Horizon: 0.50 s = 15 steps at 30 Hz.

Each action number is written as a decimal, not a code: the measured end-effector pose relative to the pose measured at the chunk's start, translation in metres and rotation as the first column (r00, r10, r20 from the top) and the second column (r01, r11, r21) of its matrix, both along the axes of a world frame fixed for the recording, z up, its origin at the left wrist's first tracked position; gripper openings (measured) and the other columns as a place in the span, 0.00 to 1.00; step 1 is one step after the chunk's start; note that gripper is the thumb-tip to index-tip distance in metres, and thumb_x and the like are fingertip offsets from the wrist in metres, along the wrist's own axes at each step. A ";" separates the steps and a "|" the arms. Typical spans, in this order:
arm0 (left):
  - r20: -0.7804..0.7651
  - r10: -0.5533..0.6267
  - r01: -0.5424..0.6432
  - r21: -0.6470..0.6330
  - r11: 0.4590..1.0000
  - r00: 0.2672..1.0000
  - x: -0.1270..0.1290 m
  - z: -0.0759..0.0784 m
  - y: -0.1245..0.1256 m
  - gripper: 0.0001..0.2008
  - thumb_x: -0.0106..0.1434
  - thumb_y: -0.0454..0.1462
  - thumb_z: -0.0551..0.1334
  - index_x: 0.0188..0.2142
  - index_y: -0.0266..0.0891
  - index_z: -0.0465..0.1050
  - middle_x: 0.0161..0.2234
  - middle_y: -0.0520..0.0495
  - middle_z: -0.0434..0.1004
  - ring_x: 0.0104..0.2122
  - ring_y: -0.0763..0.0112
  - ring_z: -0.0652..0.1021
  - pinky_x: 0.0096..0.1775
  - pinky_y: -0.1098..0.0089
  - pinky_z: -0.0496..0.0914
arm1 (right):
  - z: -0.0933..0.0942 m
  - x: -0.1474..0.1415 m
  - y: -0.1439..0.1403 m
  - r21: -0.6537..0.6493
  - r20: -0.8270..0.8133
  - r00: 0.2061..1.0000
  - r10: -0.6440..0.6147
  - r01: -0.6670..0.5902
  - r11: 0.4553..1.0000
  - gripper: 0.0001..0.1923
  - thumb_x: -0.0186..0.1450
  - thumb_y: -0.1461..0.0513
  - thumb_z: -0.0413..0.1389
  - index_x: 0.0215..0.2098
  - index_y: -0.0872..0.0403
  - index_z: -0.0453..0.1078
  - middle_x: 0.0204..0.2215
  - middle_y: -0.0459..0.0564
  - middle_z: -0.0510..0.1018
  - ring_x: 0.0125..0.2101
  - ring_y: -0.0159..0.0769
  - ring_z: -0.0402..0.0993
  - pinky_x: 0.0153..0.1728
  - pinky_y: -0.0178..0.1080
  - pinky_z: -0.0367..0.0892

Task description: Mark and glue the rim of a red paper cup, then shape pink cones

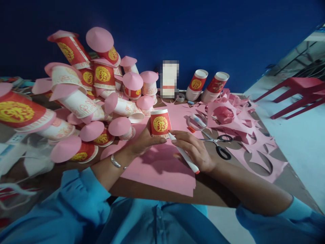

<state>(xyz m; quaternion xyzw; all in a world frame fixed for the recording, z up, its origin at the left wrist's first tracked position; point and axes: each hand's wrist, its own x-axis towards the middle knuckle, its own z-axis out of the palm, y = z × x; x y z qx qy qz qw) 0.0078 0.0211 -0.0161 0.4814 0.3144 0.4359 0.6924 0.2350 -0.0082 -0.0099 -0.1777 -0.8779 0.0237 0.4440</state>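
Note:
My left hand (146, 140) is closed around a red paper cup (160, 123) with a yellow round emblem, held above the pink paper sheets (162, 173). A white marker (186, 157) with an orange-red end is gripped in my right hand (195, 149). Its other tip points up and left to the lower right side of the cup; whether it touches the cup I cannot tell. Just right of this hand lie black-handled scissors (217, 142). Behind them sits a roll of clear tape (189, 118) with a small white tube (198, 120) across it.
Cups with pink cone tops (104, 76) are heaped on the left. Two stacks of cups (196, 84) lean by the blue wall (203, 34). Cut pink scraps (243, 125) cover the right side. A red stool (299, 88) stands beyond the table's right edge.

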 end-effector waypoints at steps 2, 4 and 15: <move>0.009 0.001 -0.001 0.009 1.000 1.000 0.000 0.002 0.000 0.45 0.53 0.44 0.81 0.65 0.49 0.63 0.49 0.45 0.79 0.51 0.55 0.81 0.54 0.55 0.74 | 0.000 0.000 0.000 0.003 0.005 1.000 0.005 -0.005 1.000 0.24 0.77 0.61 0.59 0.68 0.59 0.64 0.52 0.66 0.83 0.62 0.51 0.80 0.54 0.52 0.84; 0.008 -0.011 0.011 0.010 1.000 1.000 -0.001 0.002 0.000 0.42 0.55 0.44 0.80 0.64 0.49 0.63 0.51 0.44 0.79 0.54 0.54 0.80 0.56 0.54 0.74 | 0.000 0.000 0.001 -0.004 0.011 1.000 0.002 -0.002 1.000 0.24 0.77 0.61 0.59 0.68 0.57 0.64 0.52 0.64 0.83 0.62 0.51 0.80 0.54 0.52 0.84; -0.022 -0.008 0.008 0.014 1.000 1.000 -0.003 -0.005 0.001 0.40 0.53 0.44 0.80 0.62 0.45 0.67 0.49 0.45 0.79 0.51 0.56 0.79 0.55 0.55 0.73 | 0.002 0.000 0.000 0.087 -0.028 0.996 -0.081 0.084 0.993 0.19 0.77 0.58 0.59 0.63 0.57 0.69 0.41 0.57 0.84 0.44 0.46 0.85 0.41 0.46 0.83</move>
